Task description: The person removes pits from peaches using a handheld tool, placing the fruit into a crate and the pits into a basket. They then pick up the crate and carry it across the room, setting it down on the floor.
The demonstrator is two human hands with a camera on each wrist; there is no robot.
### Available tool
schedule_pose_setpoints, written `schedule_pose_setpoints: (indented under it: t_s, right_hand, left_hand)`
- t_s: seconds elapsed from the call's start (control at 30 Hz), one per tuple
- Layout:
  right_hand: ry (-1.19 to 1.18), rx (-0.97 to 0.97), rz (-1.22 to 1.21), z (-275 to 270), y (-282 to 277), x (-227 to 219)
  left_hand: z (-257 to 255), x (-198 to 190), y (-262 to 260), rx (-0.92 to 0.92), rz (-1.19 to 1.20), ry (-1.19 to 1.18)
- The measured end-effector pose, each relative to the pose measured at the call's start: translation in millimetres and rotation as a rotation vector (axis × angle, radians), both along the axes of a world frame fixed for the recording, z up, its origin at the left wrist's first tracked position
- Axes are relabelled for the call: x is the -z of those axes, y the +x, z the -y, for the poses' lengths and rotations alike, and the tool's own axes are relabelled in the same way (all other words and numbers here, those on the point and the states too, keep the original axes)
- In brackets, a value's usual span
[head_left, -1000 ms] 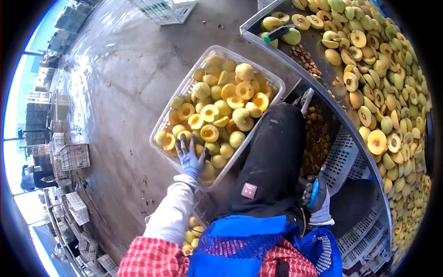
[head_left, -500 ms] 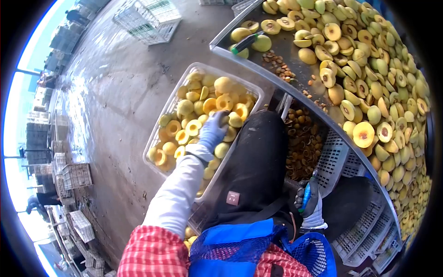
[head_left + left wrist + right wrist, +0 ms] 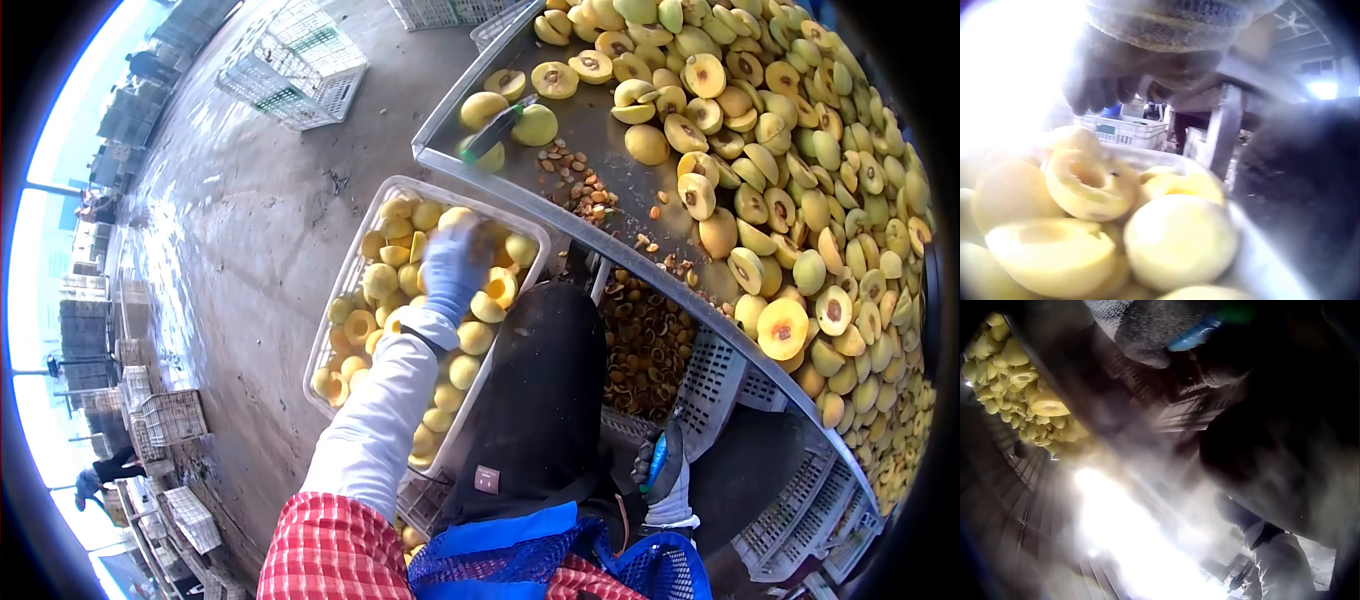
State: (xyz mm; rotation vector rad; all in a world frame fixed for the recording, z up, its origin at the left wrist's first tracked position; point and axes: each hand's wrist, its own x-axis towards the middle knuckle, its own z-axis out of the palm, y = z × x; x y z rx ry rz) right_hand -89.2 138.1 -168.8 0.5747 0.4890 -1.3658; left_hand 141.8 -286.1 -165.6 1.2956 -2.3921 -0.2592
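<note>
Closest to the head camera, a blue apron [image 3: 510,540] and a red checked sleeve [image 3: 330,545] are seen, with a dark-trousered leg [image 3: 545,380] bent beyond them. By the other leg, a blue-handled tool [image 3: 656,462] is gripped in the gloved right hand [image 3: 673,478], with the fingers closed narrowly round its handle.

The gloved left hand [image 3: 457,262] is held over the fruit halves [image 3: 358,327] in a pale plastic crate [image 3: 470,204]. Its fingers are blurred in the head view, and in the left wrist view they are seen pointing downward above the fruit; how wide they are set, or whether anything is held, cannot be told. Yellow pieces are packed in the crate, several with hollow centres turned up. Under the table edge, beside the leg, brown pieces [image 3: 645,350] are gathered, and a perforated grey crate [image 3: 715,380] is placed next to them.

Higher up, a metal table [image 3: 600,150] is covered along its far side by a heap of cut fruit [image 3: 782,328], some with stones left in. Loose kernels [image 3: 585,190] are scattered near its edge, and a green-handled tool [image 3: 490,135] is laid among fruit by the corner.

Farther off, a white crate [image 3: 295,75] is set on the wet floor, and stacked crates [image 3: 85,335] are lined up near a stooping person [image 3: 100,478].
</note>
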Motion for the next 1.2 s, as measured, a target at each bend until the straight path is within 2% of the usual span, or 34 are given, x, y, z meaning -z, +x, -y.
schedule_pose_setpoints:
  t_s: [0.03, 0.07, 0.13, 0.17, 0.23, 0.3, 0.37, 0.4, 0.43, 0.5, 0.53, 0.57, 0.63, 0.67, 0.7, 0.8, 0.87, 0.97, 1.0, 1.07, 1.1, 1.13, 1.2]
  right_hand:
    - [0.004, 0.017, -0.015, 3, 1, -3]
    - [0.079, -0.009, -0.027, 7, 1, -7]
    - [0.224, -0.064, -0.057, 22, 5, -20]
    - [0.319, -0.12, -0.214, 33, 9, -32]
    - [0.512, -0.227, -0.522, 52, 19, -50]
    - [0.533, -0.192, -0.481, 53, 18, -47]
    - [0.539, -0.188, -0.462, 52, 17, -46]
    - [0.498, -0.164, -0.387, 46, 13, -39]
    - [0.503, -0.189, -0.416, 46, 14, -38]
    - [0.514, -0.24, -0.48, 49, 13, -39]
    - [0.528, -0.25, -0.509, 51, 14, -40]
    - [0.539, -0.259, -0.537, 54, 16, -40]
    - [0.549, -0.272, -0.567, 62, 21, -41]
    - [0.553, -0.283, -0.569, 66, 22, -43]
    - [0.555, -0.293, -0.569, 67, 23, -45]
    - [0.551, -0.293, -0.595, 64, 21, -44]
    - [0.553, -0.276, -0.604, 60, 19, -41]
    - [0.545, -0.269, -0.619, 61, 17, -39]
    - [0.541, -0.267, -0.621, 62, 19, -37]
    - [0.461, -0.321, -0.794, 52, 19, -9]
    - [0.472, -0.328, -0.788, 42, 18, -1]
    - [0.484, -0.336, -0.781, 41, 18, -2]
    - [0.58, -0.278, -0.596, 77, 20, -37]
  left_hand:
    - [11, -1, 5, -0.172, -0.011, -0.11]
    - [20, 4, 9, -0.226, 0.079, -0.224]
    - [28, 10, 6, -0.28, 0.23, 0.062]
    - [33, 12, 3, -0.306, 0.302, 0.204]
    - [41, 13, 9, -0.285, 0.245, 0.154]
    - [43, 11, 20, -0.285, 0.178, 0.035]
    - [55, 5, 35, -0.454, 0.058, -0.021]
    - [65, 4, 46, -0.48, -0.01, -0.06]
    - [75, 4, 55, -0.512, -0.078, -0.098]
    - [81, -4, 61, -0.524, -0.123, 0.052]
    - [76, -13, 51, -0.466, -0.203, 0.257]
    - [60, -17, 36, -0.304, -0.12, 0.127]
    - [25, -29, 3, -0.076, 0.185, 0.134]
    - [10, -23, -8, -0.012, 0.299, 0.176]
    - [1, 0, -11, 0.044, 0.365, 0.086]
    - [-8, 8, -7, 0.022, 0.386, 0.112]
    - [-14, 1, -1, 0.046, 0.44, 0.109]
    - [-22, -3, -12, 0.033, 0.719, 0.261]
    - [-18, 5, -9, 0.071, 0.692, 0.209]
    - [0, 5, -22, 0.122, 0.715, 0.217]
    - [3, 6, -28, 0.147, 0.726, 0.232]
    - [5, 15, -32, 0.127, 0.814, 0.257]
    - [1, 19, -25, 0.118, 0.72, 0.235]
